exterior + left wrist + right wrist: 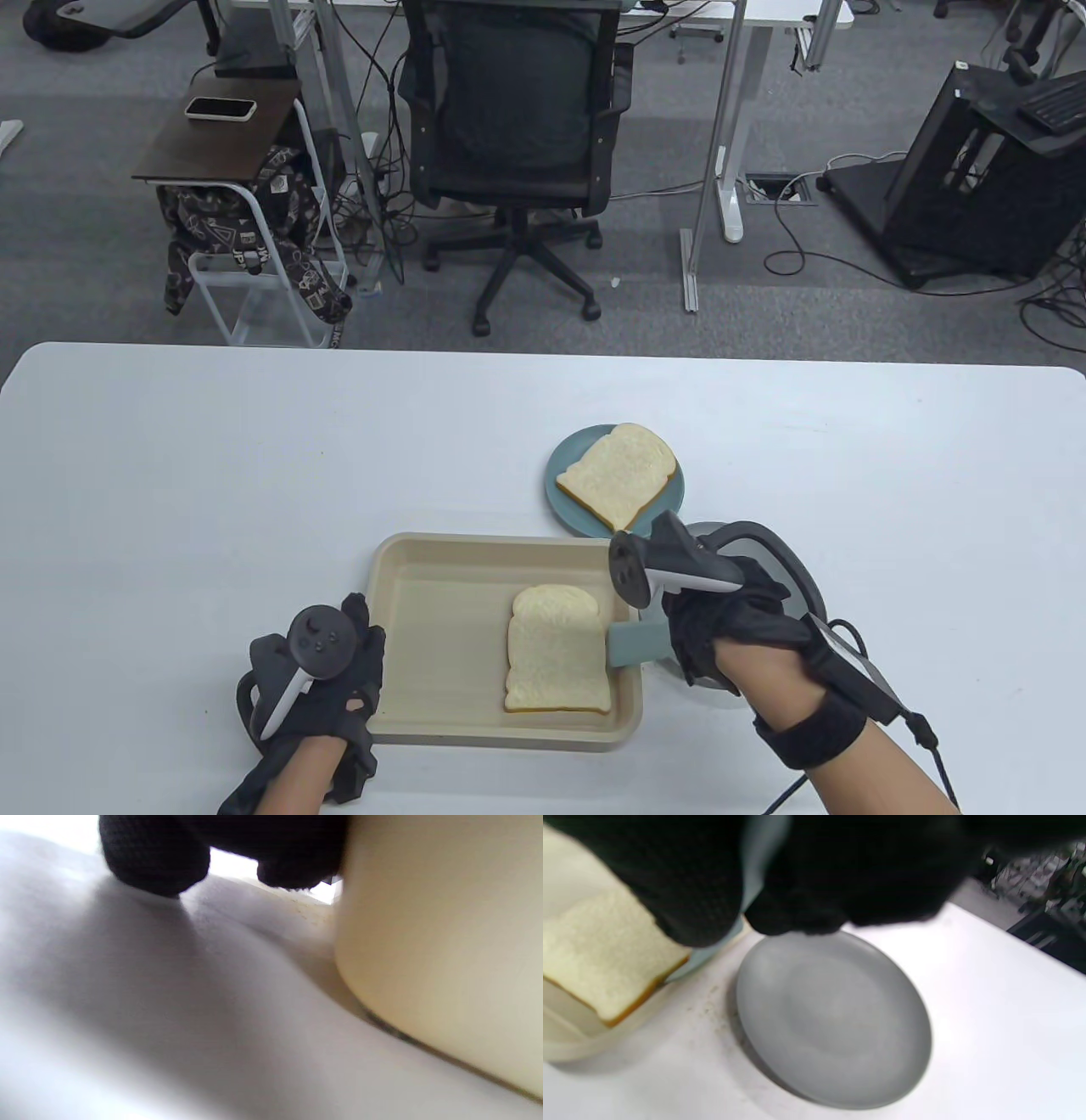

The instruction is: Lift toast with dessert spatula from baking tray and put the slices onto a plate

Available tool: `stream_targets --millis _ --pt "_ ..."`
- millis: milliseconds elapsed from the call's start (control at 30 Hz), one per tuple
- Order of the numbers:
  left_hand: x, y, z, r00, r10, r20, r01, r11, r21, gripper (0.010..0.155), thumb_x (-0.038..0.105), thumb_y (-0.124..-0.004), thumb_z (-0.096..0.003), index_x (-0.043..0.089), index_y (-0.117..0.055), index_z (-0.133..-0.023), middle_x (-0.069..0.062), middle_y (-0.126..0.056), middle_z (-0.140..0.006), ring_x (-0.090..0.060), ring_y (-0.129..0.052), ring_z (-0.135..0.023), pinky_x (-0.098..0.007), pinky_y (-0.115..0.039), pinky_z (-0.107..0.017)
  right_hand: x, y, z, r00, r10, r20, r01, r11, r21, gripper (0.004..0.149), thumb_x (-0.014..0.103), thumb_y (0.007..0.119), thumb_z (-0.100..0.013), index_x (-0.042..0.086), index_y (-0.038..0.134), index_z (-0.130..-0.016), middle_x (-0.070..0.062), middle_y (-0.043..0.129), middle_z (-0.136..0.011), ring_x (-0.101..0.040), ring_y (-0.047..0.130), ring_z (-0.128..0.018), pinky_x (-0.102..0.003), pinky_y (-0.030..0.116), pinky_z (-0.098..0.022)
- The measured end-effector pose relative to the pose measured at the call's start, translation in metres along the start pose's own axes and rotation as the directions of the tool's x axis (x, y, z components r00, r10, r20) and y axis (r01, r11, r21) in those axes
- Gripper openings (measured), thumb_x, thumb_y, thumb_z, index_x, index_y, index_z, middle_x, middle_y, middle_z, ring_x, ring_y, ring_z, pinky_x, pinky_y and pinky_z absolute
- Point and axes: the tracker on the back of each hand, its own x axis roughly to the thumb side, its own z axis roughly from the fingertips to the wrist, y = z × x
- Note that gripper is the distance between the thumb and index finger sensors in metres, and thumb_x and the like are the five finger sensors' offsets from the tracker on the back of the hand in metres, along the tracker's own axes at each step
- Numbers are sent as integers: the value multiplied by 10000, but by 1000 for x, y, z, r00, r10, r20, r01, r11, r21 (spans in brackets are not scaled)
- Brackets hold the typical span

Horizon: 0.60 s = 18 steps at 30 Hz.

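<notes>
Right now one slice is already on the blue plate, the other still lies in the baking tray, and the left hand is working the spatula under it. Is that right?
Not quite: the right hand holds the spatula against the slice in the baking tray, as the table view shows. The left hand only rests at the tray's left edge. One slice is indeed on the blue plate.

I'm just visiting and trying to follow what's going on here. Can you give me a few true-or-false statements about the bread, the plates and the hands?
1. One toast slice already lies on the blue plate. True.
2. The baking tray holds no bread. False: one slice lies in it.
3. The right hand holds the spatula at that slice's edge. True.
4. The left hand holds a fork. False: it rests at the tray's left edge.
5. The grey plate carries toast. False: it is bare.
</notes>
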Motion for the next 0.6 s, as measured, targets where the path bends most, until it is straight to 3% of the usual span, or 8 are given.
stream_targets --millis 300,600 --pt "0 0 0 1000 -1 2 1 1000 3 606 459 -659 -598 140 -549 -1100 36 -941 -511 -131 -919 -176 -423 -893 -383 -21 21 -12 982 -93 166 107 991 -78 532 380 926 -333 135 870 -802 -95 1010 -475 -192 984 -68 -363 886 56" --pt "1 -1 0 1000 -6 4 6 1000 4 603 450 -638 -597 139 -539 -1103 33 -936 -515 -132 -916 -178 -426 -889 -387 -4 37 -35 931 -247 268 273 960 -67 533 377 933 -331 126 871 -797 -98 1013 -462 -188 981 -53 -361 882 71"
